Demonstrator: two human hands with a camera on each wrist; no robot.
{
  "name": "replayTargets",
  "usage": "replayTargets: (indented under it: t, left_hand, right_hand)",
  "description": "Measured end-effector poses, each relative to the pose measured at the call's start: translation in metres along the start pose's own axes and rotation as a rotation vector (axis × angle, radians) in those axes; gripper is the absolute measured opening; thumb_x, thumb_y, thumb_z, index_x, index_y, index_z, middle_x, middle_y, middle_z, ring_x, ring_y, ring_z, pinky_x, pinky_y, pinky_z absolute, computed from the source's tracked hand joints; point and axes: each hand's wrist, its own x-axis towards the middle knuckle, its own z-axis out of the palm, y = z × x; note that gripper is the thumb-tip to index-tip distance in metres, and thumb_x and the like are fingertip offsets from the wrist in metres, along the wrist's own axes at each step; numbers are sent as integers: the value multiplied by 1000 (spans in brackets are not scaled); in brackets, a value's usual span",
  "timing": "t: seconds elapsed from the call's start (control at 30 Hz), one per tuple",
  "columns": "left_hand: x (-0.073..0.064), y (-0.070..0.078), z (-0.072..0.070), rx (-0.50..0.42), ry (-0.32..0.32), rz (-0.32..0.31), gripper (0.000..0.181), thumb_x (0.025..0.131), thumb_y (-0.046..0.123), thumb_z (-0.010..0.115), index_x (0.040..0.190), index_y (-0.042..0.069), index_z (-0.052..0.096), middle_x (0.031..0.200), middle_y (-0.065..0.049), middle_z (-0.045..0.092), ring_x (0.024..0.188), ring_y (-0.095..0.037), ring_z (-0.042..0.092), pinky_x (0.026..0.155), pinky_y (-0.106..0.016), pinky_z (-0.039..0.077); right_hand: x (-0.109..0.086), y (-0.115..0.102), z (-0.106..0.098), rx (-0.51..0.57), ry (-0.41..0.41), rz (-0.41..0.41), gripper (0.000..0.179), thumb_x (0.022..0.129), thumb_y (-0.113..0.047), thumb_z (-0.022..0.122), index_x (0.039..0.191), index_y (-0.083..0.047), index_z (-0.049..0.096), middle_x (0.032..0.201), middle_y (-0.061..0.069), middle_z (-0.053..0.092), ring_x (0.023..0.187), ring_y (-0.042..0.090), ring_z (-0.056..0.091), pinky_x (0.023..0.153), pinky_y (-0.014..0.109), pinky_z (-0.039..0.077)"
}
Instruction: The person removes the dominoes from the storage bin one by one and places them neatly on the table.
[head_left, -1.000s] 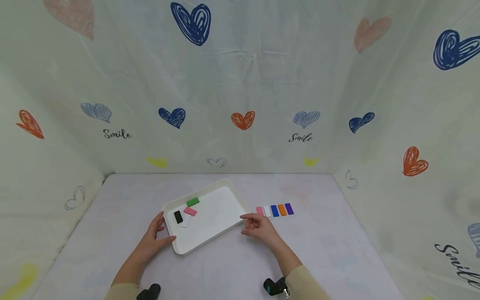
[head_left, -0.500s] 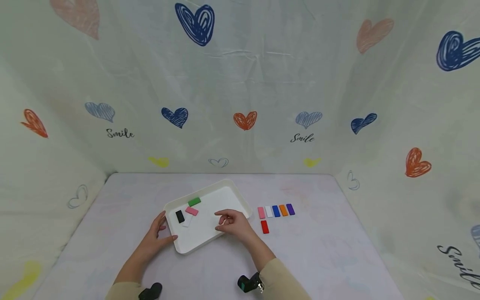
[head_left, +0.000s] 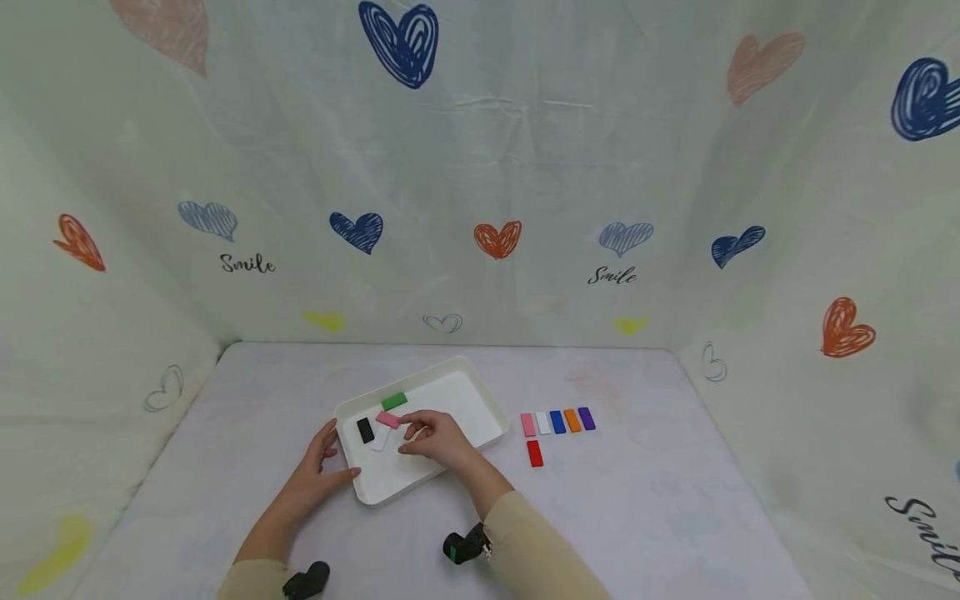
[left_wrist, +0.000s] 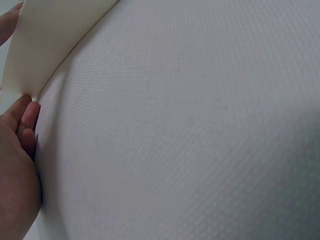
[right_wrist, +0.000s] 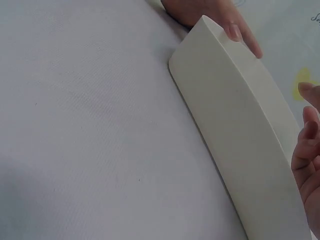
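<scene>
"Rt hand (head_left: 438, 439) had moved lt since last frame. Head cam?"

"Prob. reaching step: nr small pink oblong block (head_left: 387, 419) inside white plastic-looking oblong tray (head_left: 465, 404), thumb-finger gap wide; next likely needed a pinch. Lt hand (head_left: 315, 468) gripped tray."

"Lt wrist?"

"Pale woven-look tabletop (left_wrist: 175, 125)."

"Rt wrist?"

"Pale printed cloth backdrop (right_wrist: 280, 30) beyond tray."

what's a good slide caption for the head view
Left hand holding a white tray, right hand by the pink block inside, six blocks lying outside.

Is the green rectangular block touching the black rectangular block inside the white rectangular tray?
Apart: the head view shows bare tray floor between the green block and black block.
</scene>
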Motion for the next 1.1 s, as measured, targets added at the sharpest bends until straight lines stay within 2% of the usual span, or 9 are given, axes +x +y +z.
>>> replayTargets:
  t: [0.23, 0.5, 0.7, 0.8, 0.97, 1.1]
  left_hand:
    - [3, 0, 0, -25, 0, 5, 104, 82, 27, 79, 156, 12, 7, 158, -21, 21, 133, -36, 28, 108, -63, 22]
    - [1, 0, 3, -13, 11, -10, 105, 82, 28, 79, 157, 13, 7, 158, -21, 22, 133, -36, 28, 108, -64, 23]
    - [4, -3, 5, -16, 25, -5, 106, 80, 29, 81, 156, 12, 9, 157, -21, 24, 130, -35, 30, 108, -63, 22]
    - [3, -4, 6, -8, 31, -13, 106, 80, 30, 81, 156, 13, 10, 157, -21, 24, 131, -35, 30, 109, -63, 23]
    - [3, -4, 4, -10, 35, -8, 105, 80, 29, 80, 156, 13, 11, 157, -21, 25, 131, -35, 30, 109, -62, 22]
    - [4, -4, 2, -19, 30, -10, 105, 80, 29, 80, 156, 14, 10, 157, -20, 24, 131, -34, 29, 110, -62, 21]
  right_hand:
    - [14, -4, 9, -30, 14, 41, 39, 76, 3, 79, 114, -3, 71, 82, -3, 63, 62, 6, 49, 53, 17, 41]
    - [29, 1, 16, -66, 17, 28, 42, 73, 8, 80, 113, -1, 71, 88, 11, 68, 68, 5, 53, 56, 17, 42]
    - [40, 10, 18, -169, 66, 75, 40, 72, 2, 83, 110, -9, 73, 83, -3, 63, 69, 5, 51, 59, 18, 45]
    - [45, 12, 18, -214, 74, 90, 38, 73, 0, 83, 109, -11, 74, 85, -5, 61, 71, 6, 50, 61, 20, 44]
    - [52, 10, 17, -264, 46, 118, 39, 75, -2, 82, 110, -15, 73, 92, -7, 59, 80, 9, 50, 68, 23, 45]
    - [58, 9, 16, -323, -6, 98, 42, 76, 0, 80, 113, -19, 73, 95, -8, 59, 83, 9, 51, 72, 23, 46]
